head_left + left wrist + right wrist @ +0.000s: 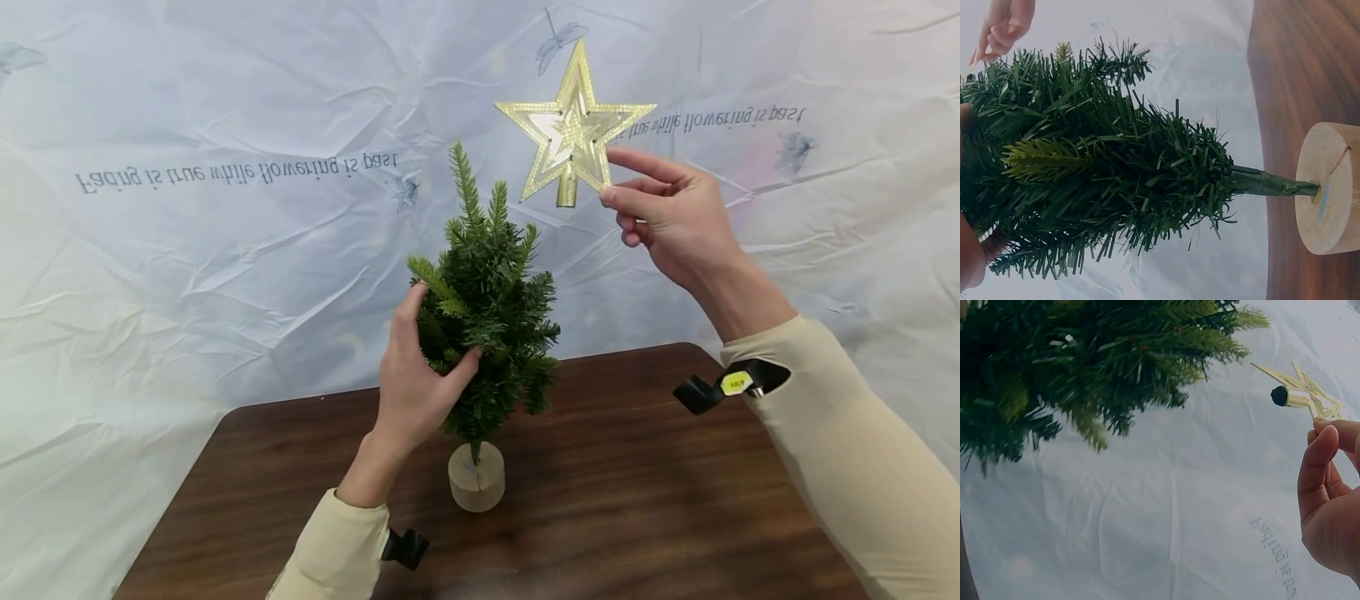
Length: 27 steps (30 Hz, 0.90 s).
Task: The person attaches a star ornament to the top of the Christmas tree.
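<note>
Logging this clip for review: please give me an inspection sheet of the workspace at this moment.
Surface: dark wooden table.
Job's things: small green tree upright in a wooden base; gold star held in the air, up and to the right of the treetop, apart from it.
Clutter: nothing seen.
Hands: left hand grips the tree's branches; right hand pinches the star's lower point.
Cables: nothing seen.
Surroundings: crinkled white backdrop with mirrored printed lettering.

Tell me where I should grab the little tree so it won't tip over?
Grip the little tree around its leafy middle, coming from the side, as the left hand does. The trunk is thin and the round wooden base is small, so a mid-height hold probably steadies it best and leaves the tip free.
</note>
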Each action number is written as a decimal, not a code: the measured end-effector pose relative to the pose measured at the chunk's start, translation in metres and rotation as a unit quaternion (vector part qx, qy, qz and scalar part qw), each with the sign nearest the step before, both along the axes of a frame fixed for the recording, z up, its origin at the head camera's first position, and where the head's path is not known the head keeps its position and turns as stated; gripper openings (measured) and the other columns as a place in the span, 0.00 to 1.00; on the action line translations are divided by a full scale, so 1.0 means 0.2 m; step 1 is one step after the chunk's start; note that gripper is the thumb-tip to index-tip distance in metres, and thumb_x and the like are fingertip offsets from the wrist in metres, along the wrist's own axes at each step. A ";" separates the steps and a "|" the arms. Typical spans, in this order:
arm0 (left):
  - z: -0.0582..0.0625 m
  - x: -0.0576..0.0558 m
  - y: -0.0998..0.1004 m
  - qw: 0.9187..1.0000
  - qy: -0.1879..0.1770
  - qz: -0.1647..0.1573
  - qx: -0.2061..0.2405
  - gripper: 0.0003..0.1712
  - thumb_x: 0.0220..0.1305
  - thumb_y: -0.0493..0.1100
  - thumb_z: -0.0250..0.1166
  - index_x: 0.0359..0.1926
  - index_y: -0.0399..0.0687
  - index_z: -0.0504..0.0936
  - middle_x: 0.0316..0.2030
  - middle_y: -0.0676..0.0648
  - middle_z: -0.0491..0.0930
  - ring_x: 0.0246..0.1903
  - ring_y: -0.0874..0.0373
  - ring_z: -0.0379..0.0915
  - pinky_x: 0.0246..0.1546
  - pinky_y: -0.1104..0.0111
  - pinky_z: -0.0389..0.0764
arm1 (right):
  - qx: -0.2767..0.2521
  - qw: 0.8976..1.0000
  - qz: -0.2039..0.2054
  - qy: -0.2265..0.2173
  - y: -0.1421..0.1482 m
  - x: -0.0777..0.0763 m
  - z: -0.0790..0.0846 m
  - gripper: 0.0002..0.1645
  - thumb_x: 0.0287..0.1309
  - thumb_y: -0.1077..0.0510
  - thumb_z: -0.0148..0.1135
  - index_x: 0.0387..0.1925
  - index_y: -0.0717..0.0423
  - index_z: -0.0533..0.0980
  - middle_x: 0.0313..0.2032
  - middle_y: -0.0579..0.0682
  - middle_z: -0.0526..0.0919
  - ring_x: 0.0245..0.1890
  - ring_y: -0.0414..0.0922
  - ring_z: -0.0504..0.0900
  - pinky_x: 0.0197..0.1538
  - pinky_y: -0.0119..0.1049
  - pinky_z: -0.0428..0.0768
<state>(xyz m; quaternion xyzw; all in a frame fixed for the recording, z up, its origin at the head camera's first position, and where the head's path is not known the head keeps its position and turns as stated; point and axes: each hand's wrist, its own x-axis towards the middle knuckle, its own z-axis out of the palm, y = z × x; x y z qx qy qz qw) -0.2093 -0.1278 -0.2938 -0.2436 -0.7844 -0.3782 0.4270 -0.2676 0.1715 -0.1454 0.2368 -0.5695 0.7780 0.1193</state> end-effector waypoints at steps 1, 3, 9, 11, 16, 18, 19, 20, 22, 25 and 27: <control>0.00 0.00 0.00 1.000 0.000 -0.001 0.001 0.53 0.63 0.40 0.76 0.81 0.45 0.55 0.78 0.35 0.62 0.71 0.36 0.68 0.59 0.38 0.78 | -0.001 1.000 0.001 0.002 -0.01 0.00 0.01 0.27 0.56 0.74 0.75 0.57 0.55 0.87 0.29 0.53 0.89 0.17 0.43 0.70 0.19 0.31 0.71; 0.00 0.00 0.00 1.000 0.000 -0.002 0.002 0.53 0.62 0.40 0.76 0.81 0.46 0.55 0.78 0.35 0.62 0.71 0.36 0.69 0.59 0.38 0.78 | -0.004 1.000 0.002 0.006 -0.04 -0.01 0.03 0.27 0.56 0.74 0.75 0.57 0.56 0.87 0.29 0.53 0.89 0.17 0.43 0.69 0.19 0.31 0.70; 0.00 0.00 0.00 1.000 0.000 0.000 0.001 0.53 0.62 0.40 0.77 0.81 0.46 0.55 0.78 0.36 0.63 0.70 0.35 0.69 0.59 0.38 0.78 | -0.014 1.000 0.001 0.022 -0.11 -0.02 0.09 0.25 0.56 0.74 0.75 0.55 0.57 0.88 0.27 0.53 0.88 0.16 0.43 0.67 0.18 0.31 0.66; 0.00 0.00 0.00 1.000 0.000 -0.001 0.001 0.54 0.62 0.40 0.77 0.81 0.46 0.55 0.78 0.36 0.62 0.71 0.36 0.69 0.59 0.38 0.78 | -0.016 0.999 0.002 0.028 -0.13 -0.03 0.11 0.25 0.56 0.74 0.74 0.55 0.57 0.88 0.27 0.53 0.88 0.16 0.42 0.66 0.18 0.31 0.66; 0.00 0.00 0.00 1.000 -0.001 -0.002 0.001 0.54 0.62 0.40 0.77 0.81 0.47 0.55 0.78 0.36 0.62 0.72 0.36 0.68 0.60 0.38 0.77 | -0.022 0.999 0.008 0.038 -0.18 -0.03 0.16 0.24 0.56 0.75 0.74 0.54 0.57 0.88 0.26 0.53 0.87 0.15 0.42 0.66 0.17 0.31 0.65; 0.00 0.00 0.00 1.000 -0.001 -0.001 0.001 0.54 0.62 0.40 0.77 0.81 0.46 0.55 0.78 0.36 0.62 0.72 0.37 0.68 0.61 0.38 0.77 | -0.025 0.999 0.013 0.045 -0.20 -0.04 0.18 0.23 0.57 0.75 0.73 0.53 0.58 0.88 0.26 0.54 0.87 0.14 0.42 0.65 0.17 0.31 0.64; 0.00 0.00 0.00 1.000 0.001 0.000 0.000 0.54 0.62 0.40 0.77 0.81 0.46 0.55 0.78 0.36 0.62 0.72 0.36 0.68 0.60 0.39 0.77 | -0.026 0.998 0.016 0.049 -0.21 -0.04 0.19 0.23 0.57 0.76 0.73 0.53 0.58 0.88 0.26 0.54 0.87 0.14 0.42 0.65 0.17 0.32 0.63; 0.00 0.00 0.00 1.000 0.001 -0.001 0.000 0.54 0.62 0.40 0.77 0.81 0.46 0.55 0.78 0.36 0.63 0.72 0.36 0.68 0.61 0.38 0.77 | -0.027 0.998 0.019 0.051 -0.22 -0.04 0.20 0.23 0.57 0.76 0.73 0.53 0.58 0.88 0.26 0.54 0.87 0.13 0.42 0.65 0.17 0.32 0.63; 0.00 0.00 0.00 1.000 0.002 -0.002 0.000 0.54 0.62 0.40 0.77 0.81 0.46 0.55 0.78 0.36 0.62 0.72 0.36 0.67 0.61 0.38 0.77 | -0.027 0.998 0.024 0.058 -0.24 -0.04 0.21 0.23 0.57 0.76 0.72 0.53 0.58 0.88 0.26 0.54 0.87 0.13 0.42 0.64 0.17 0.32 0.62; 0.00 0.00 0.00 1.000 0.004 -0.001 -0.001 0.54 0.62 0.40 0.77 0.81 0.46 0.56 0.78 0.36 0.63 0.72 0.37 0.68 0.61 0.38 0.77 | -0.020 0.997 0.026 0.063 -0.27 -0.03 0.24 0.23 0.58 0.76 0.72 0.53 0.58 0.88 0.26 0.54 0.87 0.13 0.42 0.63 0.17 0.32 0.61; 0.00 0.00 0.00 1.000 0.005 -0.001 -0.002 0.54 0.62 0.40 0.77 0.81 0.46 0.55 0.78 0.36 0.63 0.73 0.37 0.67 0.62 0.39 0.77 | -0.016 0.997 0.026 0.065 -0.29 -0.03 0.25 0.23 0.58 0.76 0.72 0.54 0.58 0.88 0.26 0.54 0.87 0.13 0.42 0.63 0.17 0.33 0.61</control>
